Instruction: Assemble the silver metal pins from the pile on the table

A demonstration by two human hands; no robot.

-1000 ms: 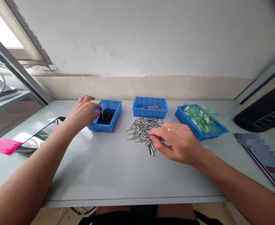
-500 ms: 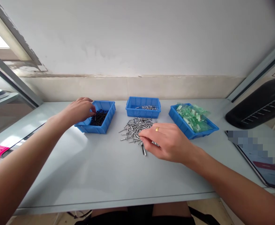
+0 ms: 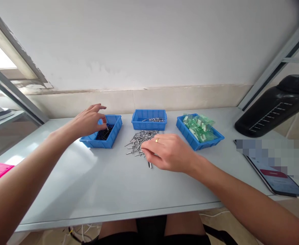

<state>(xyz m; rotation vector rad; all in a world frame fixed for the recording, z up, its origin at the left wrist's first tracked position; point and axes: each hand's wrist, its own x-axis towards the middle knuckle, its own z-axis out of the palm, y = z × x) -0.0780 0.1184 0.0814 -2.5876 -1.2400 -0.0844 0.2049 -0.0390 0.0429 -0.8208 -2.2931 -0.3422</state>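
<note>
From the head view, my left hand (image 3: 89, 122) is over black pins (image 3: 103, 133) in a blue bin (image 3: 115, 132) toward the table's (image 3: 108, 187) back edge, grip unclear. My right hand (image 3: 171, 153) curls at the metal pins (image 3: 136, 141), whether pinching any I can't tell; a sideways brush might scatter them toward the front edge.

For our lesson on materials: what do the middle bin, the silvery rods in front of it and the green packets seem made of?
Middle bin: likely plastic, smooth finish; even blue, thin walls.
Silvery rods: probably metal, shiny; bright glints, exact metal unclear.
Green packets: seemingly thin plastic film, glossy; translucent and crinkled.
</note>
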